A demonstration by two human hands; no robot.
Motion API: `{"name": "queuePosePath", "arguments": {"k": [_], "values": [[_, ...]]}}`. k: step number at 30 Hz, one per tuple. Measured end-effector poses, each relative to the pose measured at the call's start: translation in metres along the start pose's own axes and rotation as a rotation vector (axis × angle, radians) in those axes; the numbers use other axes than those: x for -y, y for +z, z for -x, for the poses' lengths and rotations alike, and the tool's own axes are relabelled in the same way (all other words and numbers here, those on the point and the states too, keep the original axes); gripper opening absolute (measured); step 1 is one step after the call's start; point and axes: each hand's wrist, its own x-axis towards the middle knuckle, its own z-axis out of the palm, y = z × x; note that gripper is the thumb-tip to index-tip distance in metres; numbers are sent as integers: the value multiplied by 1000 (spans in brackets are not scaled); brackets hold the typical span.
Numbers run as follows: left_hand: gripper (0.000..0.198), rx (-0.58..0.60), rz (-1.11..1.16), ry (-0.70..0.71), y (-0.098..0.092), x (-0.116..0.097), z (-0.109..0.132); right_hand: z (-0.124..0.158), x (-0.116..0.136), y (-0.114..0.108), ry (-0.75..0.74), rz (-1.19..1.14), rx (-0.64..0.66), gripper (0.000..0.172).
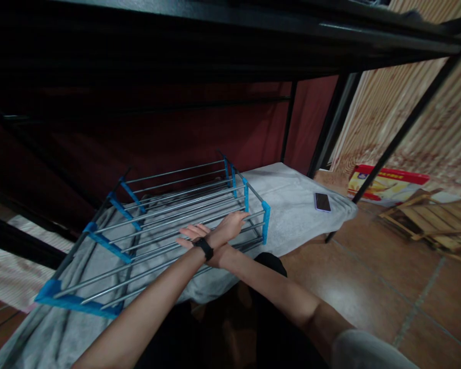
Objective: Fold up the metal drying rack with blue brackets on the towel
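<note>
A metal drying rack [184, 207] with blue plastic joints and several grey rods lies spread out on a grey blanket. My arms cross at the wrists above its front rods. My left hand [229, 226], with a black watch [203, 248] on its wrist, reaches to the right near the rack's right end. One of its digits points right; the others are hidden, so its grip is unclear. My right hand [194, 233] comes out to the left from beneath the left wrist. Its fingers are stretched out and apart, with nothing visible in them.
The grey blanket [292, 225] covers a low bed under a dark metal frame [411, 97]. A phone [322, 202] lies on it at the right. On the tiled floor [388, 292] are a red and yellow box [386, 183] and a folded wooden piece [434, 218].
</note>
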Motion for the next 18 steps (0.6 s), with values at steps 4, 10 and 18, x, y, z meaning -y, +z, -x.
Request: {"name": "queuePosePath", "arguments": {"k": [4,10,18], "values": [[37,-28,30,33,1,4,-1,70,-21,-6,-156,114,3,36],[37,-20,13,45,-1,-2,2,140,-92,-53,455,-11,-695,36],[37,-53,-37,22,2,-5,4,114,-138,-82,584,-309,-641,43]]}}
